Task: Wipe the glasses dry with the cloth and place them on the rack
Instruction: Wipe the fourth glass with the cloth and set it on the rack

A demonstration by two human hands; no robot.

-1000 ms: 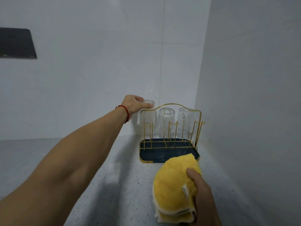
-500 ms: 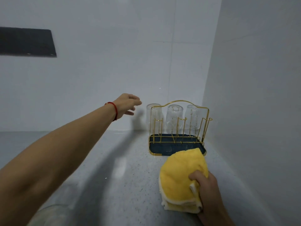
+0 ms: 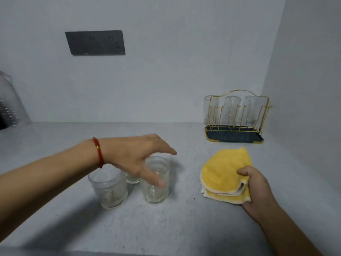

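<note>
Fingers point(image 3: 162, 182) of L hand point(image 3: 136, 156) spread & loose over the rim of an upright glass point(image 3: 156, 182) on the tabletop point(image 3: 166, 228), thumb down its near side, not clamped yet. 2 more glasses just beside: one point(image 3: 108, 189) to its left, another point(image 3: 132, 179) behind, mostly hidden. R hand point(image 3: 258, 189) grips folded yellow cloth point(image 3: 224, 174), resting on tabletop. Gold wire rack point(image 3: 238, 115) w/ dark tray sits back right, 3 glasses point(image 3: 230, 109) inverted on it.

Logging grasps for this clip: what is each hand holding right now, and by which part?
The right hand grips the folded yellow cloth at its right edge. The left hand holds nothing; its spread fingers hover around the front glass.
</note>
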